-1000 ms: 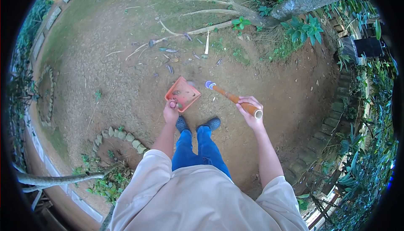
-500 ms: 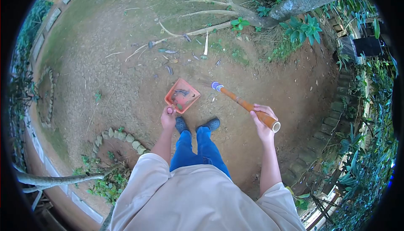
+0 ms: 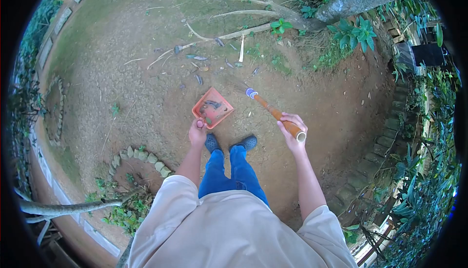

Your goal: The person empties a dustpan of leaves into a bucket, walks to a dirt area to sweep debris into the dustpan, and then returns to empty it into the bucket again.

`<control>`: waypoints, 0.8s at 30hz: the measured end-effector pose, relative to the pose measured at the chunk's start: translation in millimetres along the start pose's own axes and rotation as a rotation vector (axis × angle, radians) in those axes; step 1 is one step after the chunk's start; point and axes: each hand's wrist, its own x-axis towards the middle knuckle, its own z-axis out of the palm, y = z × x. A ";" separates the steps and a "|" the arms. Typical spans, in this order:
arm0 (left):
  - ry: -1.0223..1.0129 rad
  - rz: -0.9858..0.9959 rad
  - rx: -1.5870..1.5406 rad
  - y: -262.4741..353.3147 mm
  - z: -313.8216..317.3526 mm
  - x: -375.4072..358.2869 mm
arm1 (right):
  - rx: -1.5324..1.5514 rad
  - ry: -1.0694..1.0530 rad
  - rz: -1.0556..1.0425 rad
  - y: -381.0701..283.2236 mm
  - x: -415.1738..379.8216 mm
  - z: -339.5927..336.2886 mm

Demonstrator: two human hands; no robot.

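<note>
My left hand [image 3: 197,131] is closed round the handle of an orange-red dustpan [image 3: 225,111], held in front of my feet. Several dark leaves and a green one [image 3: 208,120] lie in the pan. My right hand [image 3: 294,129] grips the thick bamboo-like handle of a broom [image 3: 269,107], with a purple-and-white binding [image 3: 251,93] near its far end. The thin bristles point away from me over the soil, to the right of the dustpan, and are faint and blurred. Fallen leaves [image 3: 199,79] are scattered on the ground just beyond the pan.
Exposed roots [image 3: 243,14] run from a leaning tree trunk [image 3: 360,2] at the top right. A ring of stones [image 3: 141,155] borders a small bed at lower left, near a bare branch [image 3: 73,208]. Stone edging [image 3: 390,124] and dense plants line the right side.
My right hand and the broom handle have moved left and slightly up, and the bristles reach farther forward. The dustpan stays nearly in place, with its leaves still inside.
</note>
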 end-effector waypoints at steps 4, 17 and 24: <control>0.018 0.007 0.018 0.0 0.0 -3.9 | 0.024 -0.068 0.014 -5.6 0.7 -2.3; 0.034 0.091 -0.099 -3.0 1.4 -17.2 | 0.033 0.098 0.115 -57.8 -20.7 -62.3; 0.032 0.117 -0.162 5.0 14.9 -9.8 | -0.018 0.234 0.148 -59.9 -33.3 -78.2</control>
